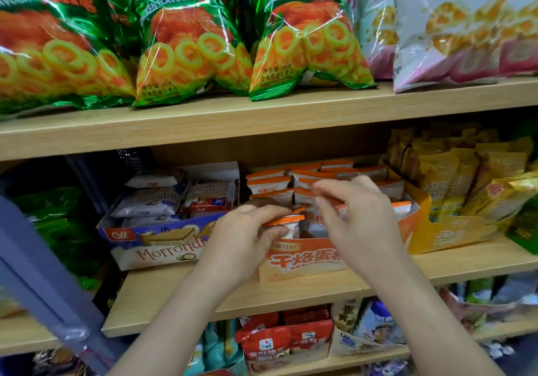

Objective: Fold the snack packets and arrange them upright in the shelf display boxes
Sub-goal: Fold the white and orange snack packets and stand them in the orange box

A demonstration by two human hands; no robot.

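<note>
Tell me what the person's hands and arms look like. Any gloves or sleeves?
No gloves. The left hand and right hand are bare, with no rings on the fingers. The left forearm and right forearm are bare too: no sleeves, watch or bracelet in view.

Upper bags (186, 40): glossy green foil, orange lettering, yellow-orange ring pattern. Neighbouring bags (465, 26): white and pink with yellow puff shapes. Shelf boards (262, 119): light wood tone. Centre display box (302, 259): orange, pale front panel, orange characters. Its packets (269, 184): white with an orange top band; front packet (286, 221) likewise. Left box (151, 244): blue and white, wafer picture. Right box (454, 233): yellow. Lower packets (291, 337): red.
</note>
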